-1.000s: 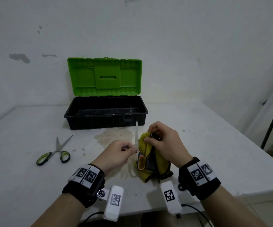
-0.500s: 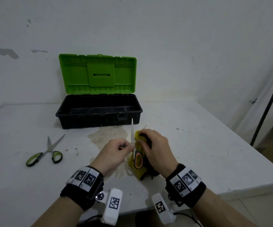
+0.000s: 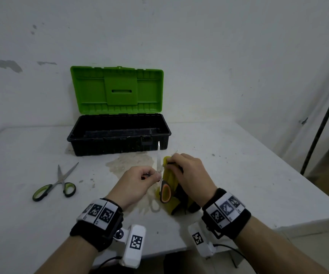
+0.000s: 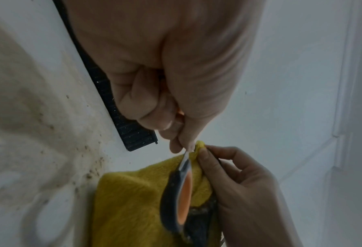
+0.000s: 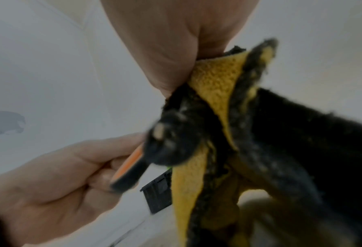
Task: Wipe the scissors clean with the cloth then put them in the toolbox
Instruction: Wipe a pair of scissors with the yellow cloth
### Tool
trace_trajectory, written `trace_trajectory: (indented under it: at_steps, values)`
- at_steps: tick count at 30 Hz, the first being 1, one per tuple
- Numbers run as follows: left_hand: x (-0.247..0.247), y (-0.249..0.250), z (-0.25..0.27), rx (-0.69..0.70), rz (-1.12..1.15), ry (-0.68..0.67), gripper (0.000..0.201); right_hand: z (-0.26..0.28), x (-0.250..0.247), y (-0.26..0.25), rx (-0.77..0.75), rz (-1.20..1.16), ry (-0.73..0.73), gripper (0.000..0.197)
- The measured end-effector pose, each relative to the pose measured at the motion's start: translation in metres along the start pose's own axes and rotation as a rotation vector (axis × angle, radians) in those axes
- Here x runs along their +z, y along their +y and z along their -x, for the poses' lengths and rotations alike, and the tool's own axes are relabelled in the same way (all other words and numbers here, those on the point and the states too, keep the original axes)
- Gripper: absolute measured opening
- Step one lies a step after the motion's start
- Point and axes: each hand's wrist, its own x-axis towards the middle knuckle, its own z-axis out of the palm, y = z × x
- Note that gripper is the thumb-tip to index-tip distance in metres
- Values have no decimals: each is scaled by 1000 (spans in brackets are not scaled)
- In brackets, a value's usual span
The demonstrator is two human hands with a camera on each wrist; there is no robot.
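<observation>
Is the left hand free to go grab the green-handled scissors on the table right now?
Probably not yet: the path across the table looks open, but the left hand grips the orange-handled scissors. The green-handled scissors lie apart, untouched.

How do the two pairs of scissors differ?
The green-handled scissors lie flat on the table, untouched; the orange-handled scissors are held up off it, gripped by the left hand, while the right hand presses the yellow cloth on them. Handle trim is green on one, orange on the other. Both have their blades spread open.
</observation>
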Motion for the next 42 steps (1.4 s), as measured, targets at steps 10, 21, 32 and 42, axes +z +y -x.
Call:
trace_trajectory:
  at_steps: [10,21,32,42]
  values:
    - [-3,12,3,-7,-13,3,25,1,-18,-1,-8,-79,68,5]
    - [-5,12,8,25,-154,-18,21,-13,-23,12,135,15,121,12]
    - [-6,9,5,111,-342,13,19,-11,-20,-1,171,87,-114,18]
    - [-4,7,2,-6,-94,-63,23,13,-7,-17,12,-6,-152,17]
